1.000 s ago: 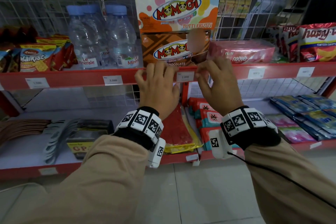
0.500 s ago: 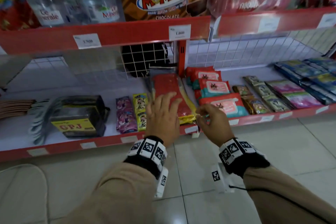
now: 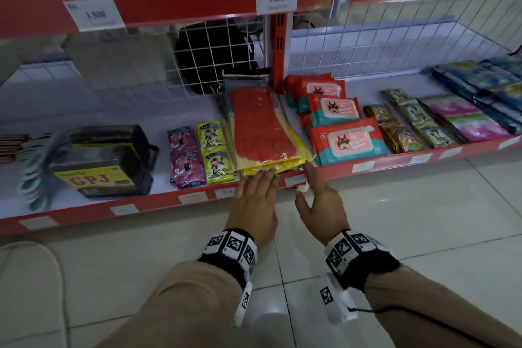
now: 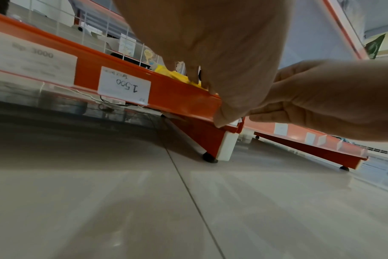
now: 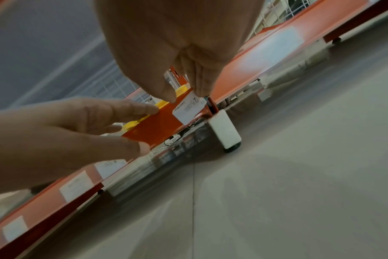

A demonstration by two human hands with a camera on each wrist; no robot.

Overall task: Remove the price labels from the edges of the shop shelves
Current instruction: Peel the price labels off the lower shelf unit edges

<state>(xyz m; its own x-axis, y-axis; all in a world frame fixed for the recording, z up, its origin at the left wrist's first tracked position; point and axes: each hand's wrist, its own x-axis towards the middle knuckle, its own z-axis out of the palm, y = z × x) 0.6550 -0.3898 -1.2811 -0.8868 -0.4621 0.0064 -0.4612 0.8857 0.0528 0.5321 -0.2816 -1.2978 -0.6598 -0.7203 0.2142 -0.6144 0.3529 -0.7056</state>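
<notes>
We reach both hands down to the red front edge of the bottom shelf (image 3: pixel 158 202), beside the white-capped post foot (image 5: pixel 224 130). Our right hand (image 3: pixel 320 203) pinches a white price label (image 5: pixel 188 108), marked 25.000, between thumb and fingertips; the label sits at the right end of this shelf section, tilted out from the edge. Our left hand (image 3: pixel 255 200) lies flat with straight fingers on the edge just left of it, touching the yellow-trimmed glove packet (image 3: pixel 265 133). More labels line the edge to the left, among them one reading 1.500 (image 4: pixel 124 86). Wet wipes packs (image 3: pixel 346 141) lie on the neighbouring section.
</notes>
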